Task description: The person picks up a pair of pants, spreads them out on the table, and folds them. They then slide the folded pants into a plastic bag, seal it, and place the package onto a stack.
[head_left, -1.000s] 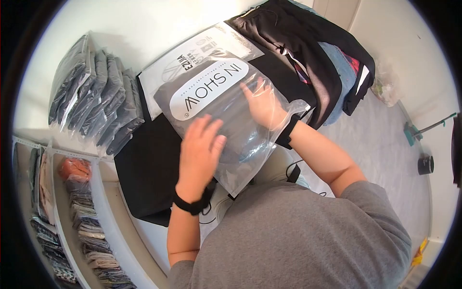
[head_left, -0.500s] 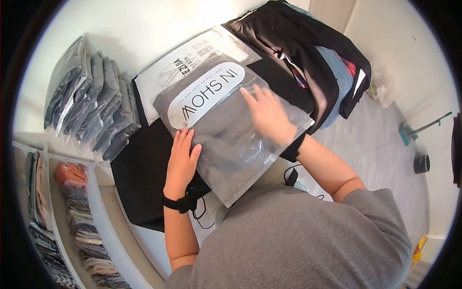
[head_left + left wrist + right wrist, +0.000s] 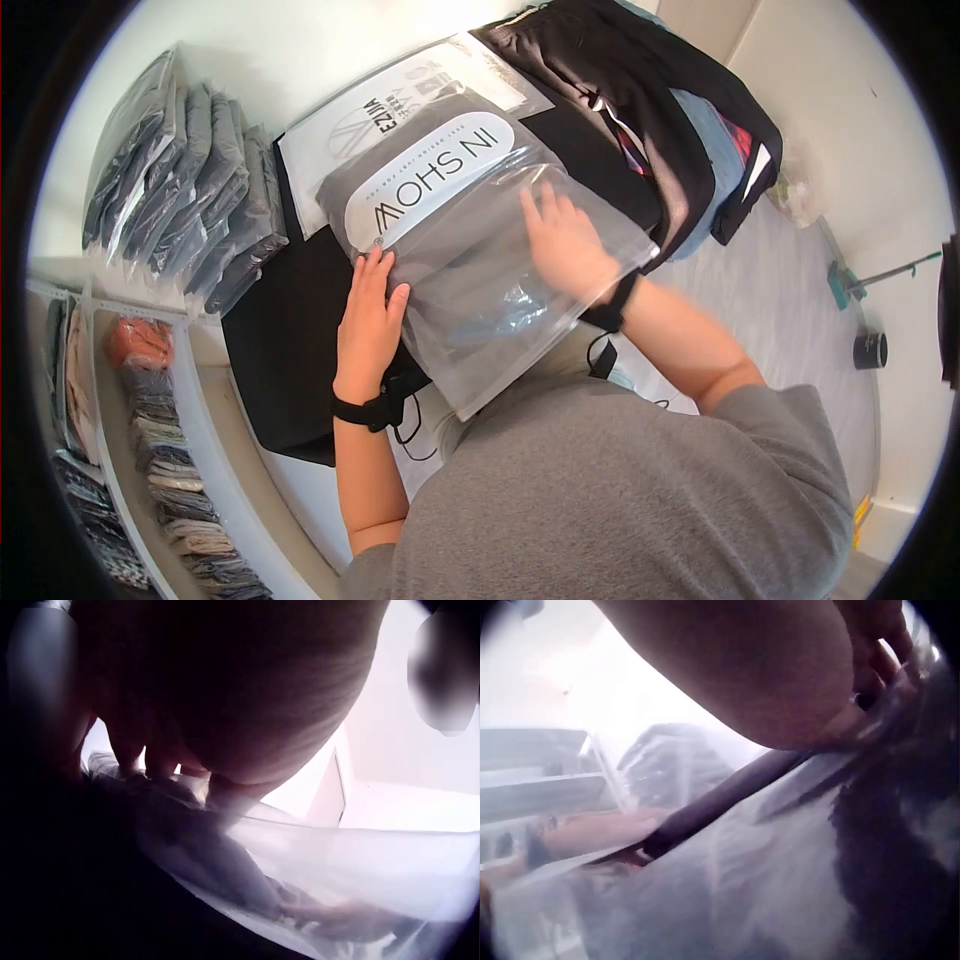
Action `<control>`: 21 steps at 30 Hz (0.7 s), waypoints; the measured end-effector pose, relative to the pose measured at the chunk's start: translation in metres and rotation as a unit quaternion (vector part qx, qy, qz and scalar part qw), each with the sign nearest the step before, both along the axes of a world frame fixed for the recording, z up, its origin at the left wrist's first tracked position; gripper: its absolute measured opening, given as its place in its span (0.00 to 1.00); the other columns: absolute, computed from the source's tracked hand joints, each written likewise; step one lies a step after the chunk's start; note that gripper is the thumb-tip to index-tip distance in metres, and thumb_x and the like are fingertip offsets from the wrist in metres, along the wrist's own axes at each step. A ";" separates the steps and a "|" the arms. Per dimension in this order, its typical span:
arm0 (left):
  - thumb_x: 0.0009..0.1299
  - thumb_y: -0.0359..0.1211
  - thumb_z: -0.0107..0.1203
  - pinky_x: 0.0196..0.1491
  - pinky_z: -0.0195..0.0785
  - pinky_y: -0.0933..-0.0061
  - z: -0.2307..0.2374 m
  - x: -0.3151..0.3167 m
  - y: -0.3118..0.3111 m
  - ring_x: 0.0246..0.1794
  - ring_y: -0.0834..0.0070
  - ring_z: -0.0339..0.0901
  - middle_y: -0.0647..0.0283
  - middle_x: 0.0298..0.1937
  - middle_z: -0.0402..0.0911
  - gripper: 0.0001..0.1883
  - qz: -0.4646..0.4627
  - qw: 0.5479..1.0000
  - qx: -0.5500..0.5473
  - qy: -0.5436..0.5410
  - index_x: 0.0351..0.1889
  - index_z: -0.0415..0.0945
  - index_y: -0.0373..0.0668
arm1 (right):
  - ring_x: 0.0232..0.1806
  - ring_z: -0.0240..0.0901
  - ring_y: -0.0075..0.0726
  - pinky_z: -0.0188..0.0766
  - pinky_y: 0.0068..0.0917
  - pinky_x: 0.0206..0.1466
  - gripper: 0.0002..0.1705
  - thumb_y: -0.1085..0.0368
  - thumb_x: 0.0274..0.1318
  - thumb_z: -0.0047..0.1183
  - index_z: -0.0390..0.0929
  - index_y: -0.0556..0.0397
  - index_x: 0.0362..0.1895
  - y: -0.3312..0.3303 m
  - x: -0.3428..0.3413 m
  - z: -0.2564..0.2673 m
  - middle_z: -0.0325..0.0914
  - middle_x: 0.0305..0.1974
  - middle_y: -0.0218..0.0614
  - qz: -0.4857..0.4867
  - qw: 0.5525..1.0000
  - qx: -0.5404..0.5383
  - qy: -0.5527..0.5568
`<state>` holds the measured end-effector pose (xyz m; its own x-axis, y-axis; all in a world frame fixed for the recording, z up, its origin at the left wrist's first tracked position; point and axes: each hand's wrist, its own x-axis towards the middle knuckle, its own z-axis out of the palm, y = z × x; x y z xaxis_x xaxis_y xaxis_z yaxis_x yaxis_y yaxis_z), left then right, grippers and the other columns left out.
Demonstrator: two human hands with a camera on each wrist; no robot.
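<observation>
A clear plastic bag (image 3: 470, 365) printed "IN SHOW" lies on the black-covered surface, with a folded dark grey garment (image 3: 440, 270) inside it. My left hand (image 3: 368, 325) rests along the bag's left edge, fingers extended near the white label (image 3: 430, 180). My right hand (image 3: 568, 245) reaches through the bag's near edge and lies under the clear film, its fingers spread over the garment. In the right wrist view, film (image 3: 705, 900) spreads below the palm. The left wrist view shows the left fingertips (image 3: 161, 761) down on the plastic.
Behind the bag lies a flat "EZIJA" printed bag (image 3: 350, 120). Dark trousers (image 3: 640, 110) and other clothes are heaped at the back right. Several bagged garments (image 3: 190, 170) stand at left, above shelves of folded clothes (image 3: 175, 480). A green-ended tool (image 3: 845, 285) is on the floor.
My left hand has come down from above the bag onto its left edge. The right hand has shifted slightly toward me and to the right under the film, and the bag's near edge has spread flatter.
</observation>
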<state>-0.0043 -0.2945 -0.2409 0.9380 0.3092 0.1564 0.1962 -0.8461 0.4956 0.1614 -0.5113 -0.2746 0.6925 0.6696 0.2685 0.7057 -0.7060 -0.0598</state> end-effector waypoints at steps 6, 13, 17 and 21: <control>0.68 0.24 0.47 0.67 0.52 0.66 -0.003 -0.019 0.025 0.72 0.62 0.54 0.57 0.70 0.60 0.23 -0.025 0.970 -0.228 -0.085 0.62 0.67 0.41 | 0.60 0.66 0.50 0.64 0.37 0.62 0.27 0.77 0.47 0.51 0.71 0.55 0.56 -0.111 -0.040 0.072 0.70 0.58 0.48 0.327 0.821 -0.030 0.468; 0.55 0.17 0.53 0.72 0.41 0.64 0.002 -0.056 0.009 0.75 0.58 0.45 0.53 0.74 0.49 0.37 -0.069 0.996 -0.043 -0.027 0.66 0.63 0.44 | 0.63 0.64 0.45 0.60 0.34 0.66 0.32 0.79 0.46 0.52 0.70 0.49 0.60 -0.129 0.051 0.062 0.68 0.61 0.41 0.191 0.951 0.165 0.176; 0.56 0.19 0.55 0.72 0.42 0.62 -0.002 -0.059 -0.003 0.76 0.57 0.41 0.53 0.75 0.46 0.36 -0.060 0.997 -0.044 0.005 0.66 0.62 0.44 | 0.70 0.52 0.44 0.49 0.41 0.71 0.38 0.74 0.45 0.57 0.65 0.43 0.64 -0.094 0.074 0.029 0.56 0.69 0.34 0.270 0.954 0.100 0.083; 0.59 0.23 0.57 0.68 0.52 0.60 -0.005 -0.049 0.007 0.72 0.58 0.54 0.56 0.68 0.63 0.27 -0.129 0.985 0.111 -0.024 0.60 0.71 0.45 | 0.70 0.51 0.43 0.48 0.45 0.71 0.29 0.70 0.49 0.57 0.71 0.43 0.59 -0.073 0.084 0.028 0.63 0.66 0.31 0.343 0.938 0.045 0.030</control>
